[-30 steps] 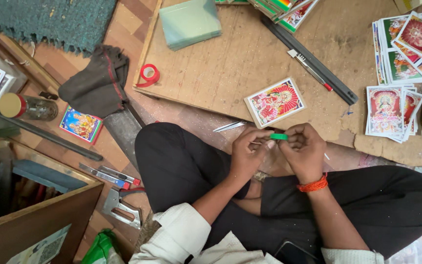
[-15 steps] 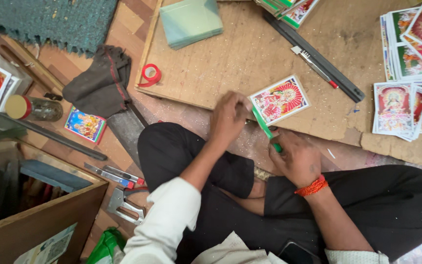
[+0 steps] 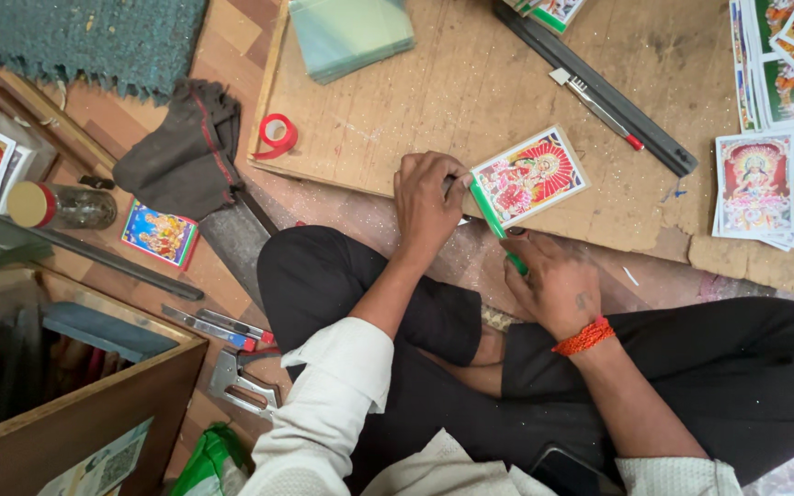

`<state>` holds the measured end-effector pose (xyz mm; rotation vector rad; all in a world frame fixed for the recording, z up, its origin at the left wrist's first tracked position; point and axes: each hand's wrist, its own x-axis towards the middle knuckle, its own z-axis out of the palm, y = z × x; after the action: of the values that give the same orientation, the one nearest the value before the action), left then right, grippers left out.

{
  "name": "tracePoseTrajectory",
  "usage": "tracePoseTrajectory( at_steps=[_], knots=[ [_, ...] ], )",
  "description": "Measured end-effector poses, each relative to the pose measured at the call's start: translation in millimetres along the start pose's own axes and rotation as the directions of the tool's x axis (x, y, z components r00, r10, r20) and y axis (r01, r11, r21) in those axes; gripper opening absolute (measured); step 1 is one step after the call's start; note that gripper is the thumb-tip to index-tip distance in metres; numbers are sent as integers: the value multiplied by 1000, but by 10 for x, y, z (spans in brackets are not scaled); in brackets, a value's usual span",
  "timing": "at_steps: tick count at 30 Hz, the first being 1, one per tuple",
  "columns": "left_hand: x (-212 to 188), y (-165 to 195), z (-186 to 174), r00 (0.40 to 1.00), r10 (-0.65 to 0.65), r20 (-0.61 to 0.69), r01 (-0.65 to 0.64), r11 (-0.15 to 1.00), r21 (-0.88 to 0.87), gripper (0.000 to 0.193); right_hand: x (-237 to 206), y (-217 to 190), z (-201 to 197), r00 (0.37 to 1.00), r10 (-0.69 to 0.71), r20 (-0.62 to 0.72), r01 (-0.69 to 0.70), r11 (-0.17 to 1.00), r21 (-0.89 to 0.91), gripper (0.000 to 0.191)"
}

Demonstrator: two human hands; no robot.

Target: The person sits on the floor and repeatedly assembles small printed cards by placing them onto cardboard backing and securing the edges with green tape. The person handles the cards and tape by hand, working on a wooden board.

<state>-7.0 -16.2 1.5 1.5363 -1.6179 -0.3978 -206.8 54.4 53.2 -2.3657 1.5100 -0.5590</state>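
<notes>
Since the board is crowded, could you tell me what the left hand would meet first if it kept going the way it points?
Probably the stack of green sheets: the left hand points up the board.

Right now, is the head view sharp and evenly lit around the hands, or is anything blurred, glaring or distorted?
Head view: light is soft and even, with no hard shadows; left hand, right hand and the print between them are sharp; no glare on the print; the green strip reads clearly; the box at lower left is dark inside; the wide lens bends the frame edges slightly.
</notes>
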Motion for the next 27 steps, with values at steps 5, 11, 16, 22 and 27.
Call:
tracePoseTrajectory(
  at_steps=[5, 11, 16, 22, 27],
  knots=[
    [-6, 18, 20, 1000, 0, -3, 0, 1000, 16, 14, -10, -25, 0, 997, 70, 26, -70, 998, -7, 32],
    [-1, 14, 24, 1000, 4, -5, -4, 1000, 22, 13, -2, -6, 22, 1000, -1, -14, 0, 997, -72, 31],
    [-19, -13, 45, 1000, 3, -5, -3, 1000, 26, 14, 5, 24, 80, 995, 82, 65, -82, 997, -12, 32],
    [17, 72, -4, 995, -73, 61, 71, 997, 33, 60, 16, 50, 82, 987, 108, 123, -114, 992, 45, 33],
    [-65, 271, -130, 983, 115, 146, -135, 982, 132, 104, 9, 9, 41, 987, 98, 126, -101, 995, 18, 35]
  ],
)
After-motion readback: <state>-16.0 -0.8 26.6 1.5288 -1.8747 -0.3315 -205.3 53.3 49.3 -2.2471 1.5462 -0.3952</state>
